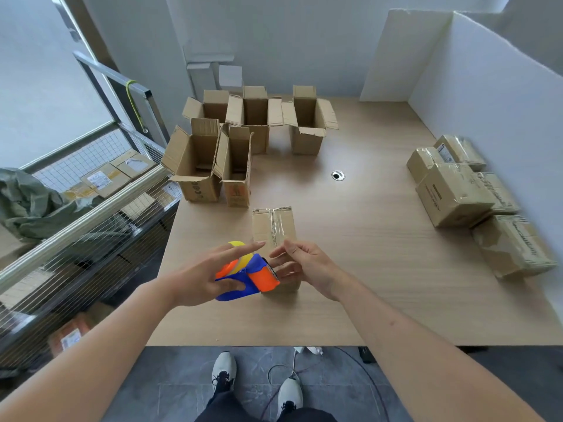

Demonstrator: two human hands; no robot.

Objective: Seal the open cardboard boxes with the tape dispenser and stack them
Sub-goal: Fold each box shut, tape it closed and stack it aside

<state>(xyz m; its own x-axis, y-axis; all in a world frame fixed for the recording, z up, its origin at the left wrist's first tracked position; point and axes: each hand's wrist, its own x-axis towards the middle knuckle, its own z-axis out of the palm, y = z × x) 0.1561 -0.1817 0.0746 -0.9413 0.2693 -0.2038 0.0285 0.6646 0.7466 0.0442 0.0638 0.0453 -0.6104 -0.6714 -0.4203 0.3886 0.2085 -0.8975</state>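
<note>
A narrow cardboard box point(274, 226) stands on the wooden table point(365, 284) in front of me, its top flaps closed under a strip of clear tape. My left hand point(198, 278) holds a blue and orange tape dispenser point(262, 278) with a yellow roll at the box's near end, thumb round the handle and index finger stretched out. My right hand point(307, 263) hovers just right of the dispenser's blade with loosely bent fingers over the box's near end. I cannot tell whether it touches the tape. Several open boxes point(195, 166) stand at the back left.
Taped boxes point(454, 196) lie piled along the table's right side, by a white partition point(487, 102). A cable hole point(338, 175) sits mid-table. A wire cage cart point(91, 223) holding parcels stands left of the table. My feet are at the table's near edge.
</note>
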